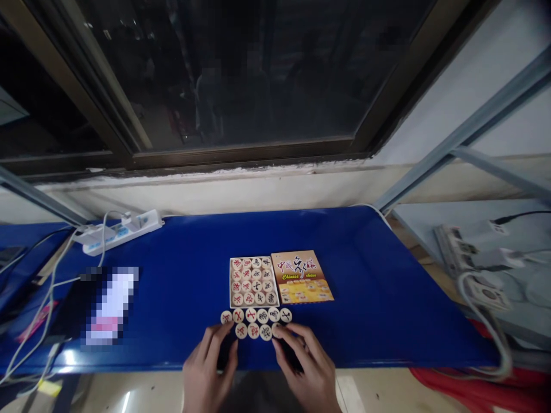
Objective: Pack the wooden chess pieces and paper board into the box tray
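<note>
Two short rows of round Chinese chess pieces [262, 315] lie on the blue table, marked with red or black characters. My left hand [210, 358] is at their left end, its curled fingertips and thumb against the end pieces, including a red-marked piece [241, 331]. At the right end, my right hand [303, 358] has its index finger and thumb on the last piece [276, 330] of the near row, partly covering it. Just beyond the rows sits an open white box [231, 284], filled with more pieces in a grid. Touching its right side is the printed "Chinese chess" lid [301, 275].
A white power strip [124, 232] with plugged cables lies at the table's back left. Nearer is a dark device with a blurred bright screen [112, 307]. The blue table [374, 287] ends before a metal frame [430, 137] and another power strip [458, 252] on the right.
</note>
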`<state>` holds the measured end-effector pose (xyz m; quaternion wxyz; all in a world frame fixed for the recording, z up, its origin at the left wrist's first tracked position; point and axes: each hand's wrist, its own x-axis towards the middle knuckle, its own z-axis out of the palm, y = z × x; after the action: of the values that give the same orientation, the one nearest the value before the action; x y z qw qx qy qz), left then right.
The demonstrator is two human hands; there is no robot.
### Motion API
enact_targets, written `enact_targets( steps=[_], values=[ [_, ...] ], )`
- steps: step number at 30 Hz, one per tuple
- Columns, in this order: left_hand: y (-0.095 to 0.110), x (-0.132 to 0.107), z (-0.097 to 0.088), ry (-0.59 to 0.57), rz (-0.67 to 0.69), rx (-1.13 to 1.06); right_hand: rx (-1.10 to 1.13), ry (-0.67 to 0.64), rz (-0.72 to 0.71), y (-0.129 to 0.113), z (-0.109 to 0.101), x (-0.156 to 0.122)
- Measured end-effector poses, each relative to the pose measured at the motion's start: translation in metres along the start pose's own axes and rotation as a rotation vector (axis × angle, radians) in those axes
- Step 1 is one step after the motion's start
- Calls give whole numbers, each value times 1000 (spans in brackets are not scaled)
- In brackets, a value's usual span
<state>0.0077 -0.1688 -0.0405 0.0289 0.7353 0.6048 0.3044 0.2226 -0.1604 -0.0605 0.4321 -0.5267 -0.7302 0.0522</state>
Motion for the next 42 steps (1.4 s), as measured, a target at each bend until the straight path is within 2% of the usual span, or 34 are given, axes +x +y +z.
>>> enact_targets(
  steps=[4, 8, 12, 14, 17, 19, 22, 24, 27, 32, 35, 37, 42],
  values=[
    [2, -5, -3, 30, -58, -48, 68, -17, 109, -2, -3, 0],
    [6, -1, -9, 90, -183, -178, 163, -28, 204, -4, -8, 11],
    [10, 36, -10, 75, -210, -145, 111, 6, 141, -3, -6, 38],
    [11, 62, -5, 23, -155, -51, 17, 3, 99, -2, 0, 56],
    [10, 96, 9, -60, -116, 12, -70, -73, 98, 0, 17, 83],
    [9, 109, 19, -97, -109, 28, -96, -107, 111, 1, 28, 98],
    [10, 117, 25, -123, -100, 35, -95, -133, 123, 1, 36, 112],
    [12, 116, 21, -123, -95, 24, -66, -127, 123, 0, 33, 114],
    [15, 103, 4, -74, -101, 4, -5, -82, 110, -3, 15, 102],
    [9, 46, -26, 46, -107, -55, 41, -8, 103, -2, -22, 45],
    [0, 10, -26, 60, -158, -26, 17, -29, 146, 2, -29, 10],
    [-4, -3, -21, 47, -188, 21, -26, -29, 153, 4, -28, -3],
    [-3, -2, -11, 36, -180, 86, -109, -31, 110, 7, -20, -8]
  ],
)
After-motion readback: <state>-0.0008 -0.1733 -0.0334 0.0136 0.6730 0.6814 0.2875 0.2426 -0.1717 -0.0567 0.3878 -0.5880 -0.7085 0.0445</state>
